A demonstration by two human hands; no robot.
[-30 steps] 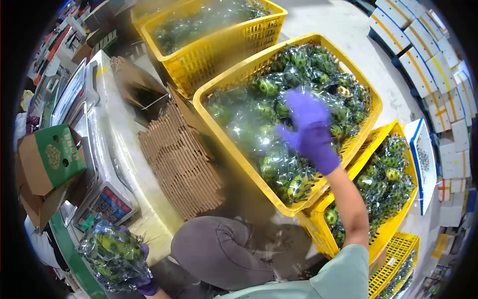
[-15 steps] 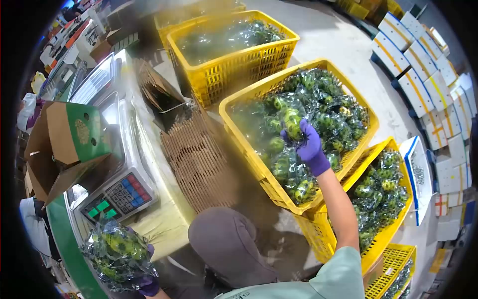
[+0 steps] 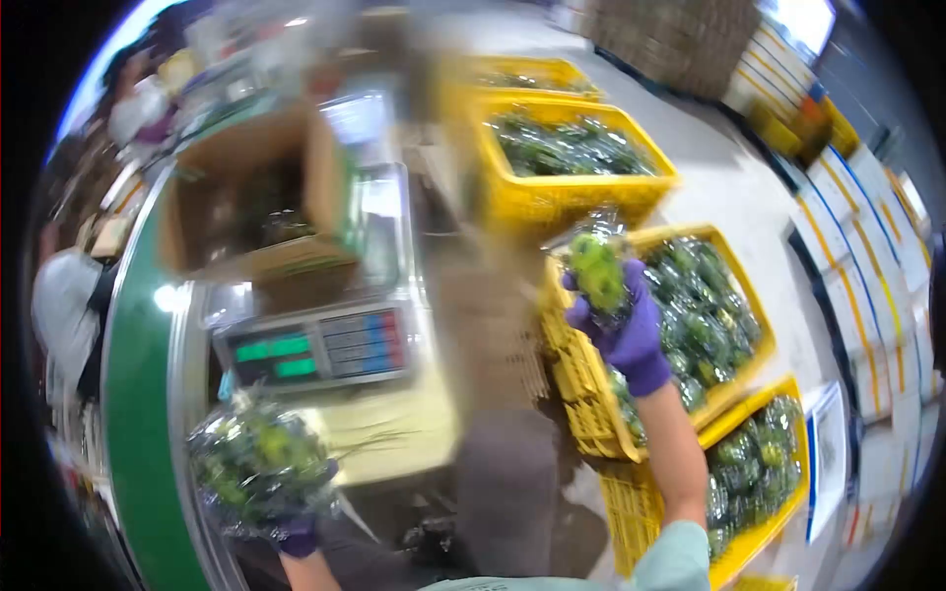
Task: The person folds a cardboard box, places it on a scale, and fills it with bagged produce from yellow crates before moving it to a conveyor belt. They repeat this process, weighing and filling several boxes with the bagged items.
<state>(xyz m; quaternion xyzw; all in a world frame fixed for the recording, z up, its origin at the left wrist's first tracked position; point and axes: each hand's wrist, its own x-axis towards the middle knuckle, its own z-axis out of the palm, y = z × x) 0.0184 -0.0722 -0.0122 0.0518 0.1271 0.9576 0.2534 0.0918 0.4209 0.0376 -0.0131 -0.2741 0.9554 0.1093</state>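
Purple-gloved, my right hand (image 3: 634, 330) is closed around a clear plastic packet of green produce (image 3: 597, 269), raised over the left edge of a yellow crate (image 3: 759, 320) full of similar packets. At the lower left, my left hand (image 3: 299, 535), also in a purple glove, holds clear-wrapped green produce (image 3: 258, 453); its fingers are mostly behind the wrapping. Just above that bundle is a scale (image 3: 315, 347) with green displays. An open cardboard box (image 3: 310, 177) stands on the scale, with some dark, blurred contents inside.
Another yellow crate of packets (image 3: 798, 483) stands at the lower right, and more yellow crates (image 3: 576, 192) are at the top centre. Stacked white boxes (image 3: 847, 256) line the right side. A green table edge (image 3: 148, 424) runs down the left, with a person in white (image 3: 67, 310) beyond it.
My right hand has lifted a packet from among the others in the crate. The view has turned left, and the cardboard box now shows its open top. My left hand still holds its bundle.
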